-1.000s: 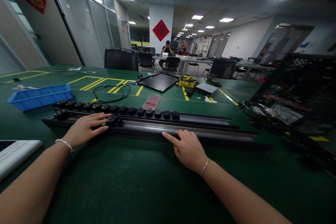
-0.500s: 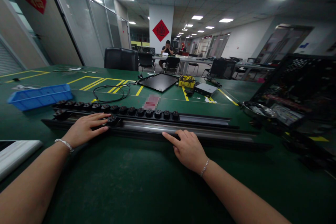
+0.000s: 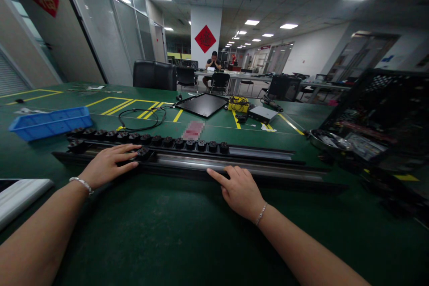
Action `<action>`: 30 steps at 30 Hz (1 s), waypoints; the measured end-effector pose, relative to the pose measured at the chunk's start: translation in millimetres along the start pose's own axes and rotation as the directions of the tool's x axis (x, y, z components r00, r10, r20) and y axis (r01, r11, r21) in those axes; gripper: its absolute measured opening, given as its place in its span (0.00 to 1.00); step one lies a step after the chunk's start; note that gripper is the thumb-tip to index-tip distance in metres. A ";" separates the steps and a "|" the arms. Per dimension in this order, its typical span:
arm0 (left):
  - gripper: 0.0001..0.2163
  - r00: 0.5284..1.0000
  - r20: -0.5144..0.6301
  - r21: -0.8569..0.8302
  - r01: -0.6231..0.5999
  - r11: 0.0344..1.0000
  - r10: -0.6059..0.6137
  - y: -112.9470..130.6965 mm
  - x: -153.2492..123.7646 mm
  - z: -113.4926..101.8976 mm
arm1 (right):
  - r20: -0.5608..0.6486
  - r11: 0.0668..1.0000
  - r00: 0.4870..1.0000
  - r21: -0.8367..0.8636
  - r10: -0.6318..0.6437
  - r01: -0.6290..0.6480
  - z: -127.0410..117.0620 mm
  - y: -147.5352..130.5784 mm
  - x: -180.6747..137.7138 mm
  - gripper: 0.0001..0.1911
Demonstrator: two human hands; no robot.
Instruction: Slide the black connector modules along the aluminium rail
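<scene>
A long black power track (image 3: 187, 161) with a shiny metal channel lies across the table in front of me. My left hand (image 3: 112, 161) rests over its left part, fingers stretched out, the tips touching or just beside a black socket-like module (image 3: 144, 153) seated in the channel. On the near edge of the track, right of the middle, my right hand (image 3: 241, 187) lays its extended index fingertip, its other fingers loosely bent; it holds nothing. Behind runs a second black track (image 3: 261, 153) carrying a row of similar black modules (image 3: 179, 143). My left palm hides part of the near track.
A blue bin (image 3: 52, 123) stands at the left, a white-edged device (image 3: 23, 196) nearer me. Beyond the tracks lie a looped black cable (image 3: 142, 118), a flat black screen (image 3: 203, 103), a yellow box (image 3: 238, 103) and a silver-grey box (image 3: 263, 114). An open computer case (image 3: 378, 120) occupies the right.
</scene>
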State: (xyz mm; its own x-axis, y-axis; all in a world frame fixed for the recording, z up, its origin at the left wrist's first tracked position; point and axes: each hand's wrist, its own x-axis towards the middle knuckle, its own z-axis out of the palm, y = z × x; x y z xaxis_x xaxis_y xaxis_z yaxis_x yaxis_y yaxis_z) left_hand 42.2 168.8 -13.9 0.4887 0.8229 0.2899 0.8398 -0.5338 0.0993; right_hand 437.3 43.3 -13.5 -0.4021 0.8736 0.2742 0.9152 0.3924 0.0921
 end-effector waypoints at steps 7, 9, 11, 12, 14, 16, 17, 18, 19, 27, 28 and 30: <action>0.32 1.000 0.013 0.010 0.000 1.000 0.000 -0.1 -0.2 -0.2 | -0.005 1.000 1.000 0.010 -0.003 0.003 0.2 0.4 0.0 0.32; 0.32 1.000 0.012 0.014 0.001 1.000 -0.001 -0.6 0.0 0.1 | -0.009 1.000 1.000 0.009 -0.003 0.003 0.8 0.6 -0.2 0.32; 0.32 1.000 0.012 0.016 -0.009 1.000 0.009 -1.1 0.2 0.5 | -0.012 1.000 1.000 0.006 -0.003 0.003 1.1 0.5 -0.5 0.32; 0.32 1.000 0.012 0.017 -0.015 1.000 0.015 -1.2 0.3 0.6 | -0.012 1.000 1.000 0.006 -0.004 0.004 1.2 0.4 -0.6 0.32; 0.32 1.000 0.010 0.020 -0.021 1.000 0.021 -1.3 0.2 0.9 | -0.013 1.000 1.000 0.006 -0.006 0.006 1.0 0.2 -0.9 0.32; 0.31 1.000 0.005 0.023 -0.020 1.000 0.019 -1.1 -0.1 1.0 | -0.014 1.000 1.000 0.009 -0.007 0.007 0.5 -0.1 -1.0 0.32; 0.31 1.000 0.003 0.025 -0.019 1.000 0.019 -0.9 -0.3 1.0 | -0.014 1.000 1.000 0.011 -0.007 0.007 0.3 -0.1 -1.0 0.32; 0.31 1.000 -0.001 0.028 -0.018 0.999 0.018 -0.8 -0.5 1.0 | -0.015 1.000 1.000 0.012 -0.006 0.006 0.1 -0.1 -1.0 0.31; 0.31 1.000 -0.005 0.030 -0.016 0.999 0.016 -0.5 -0.7 1.1 | -0.014 1.000 1.000 0.012 -0.006 0.007 0.0 0.0 -1.0 0.31; 0.31 0.999 -0.034 -0.024 -0.015 1.000 0.014 7.3 1.2 1.3 | -0.017 1.000 1.000 0.007 -0.007 0.008 0.6 0.2 -0.9 0.32; 0.31 0.999 -0.035 -0.026 -0.010 1.000 0.009 8.7 1.4 1.0 | -0.019 1.000 1.000 0.006 -0.007 0.007 0.8 0.2 -0.9 0.32; 0.31 0.999 -0.036 -0.026 -0.005 1.000 0.004 10.8 1.8 0.6 | -0.022 1.000 1.000 0.005 -0.008 0.009 1.5 0.3 -1.0 0.32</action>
State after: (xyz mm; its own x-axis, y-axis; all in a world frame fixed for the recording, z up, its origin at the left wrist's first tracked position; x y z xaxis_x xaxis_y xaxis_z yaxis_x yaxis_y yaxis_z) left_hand 52.3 164.6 -12.8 0.4835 0.8129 0.3247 0.8307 -0.5431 0.1226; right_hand 437.9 43.0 -15.2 -0.4092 0.8635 0.2948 0.9116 0.4012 0.0900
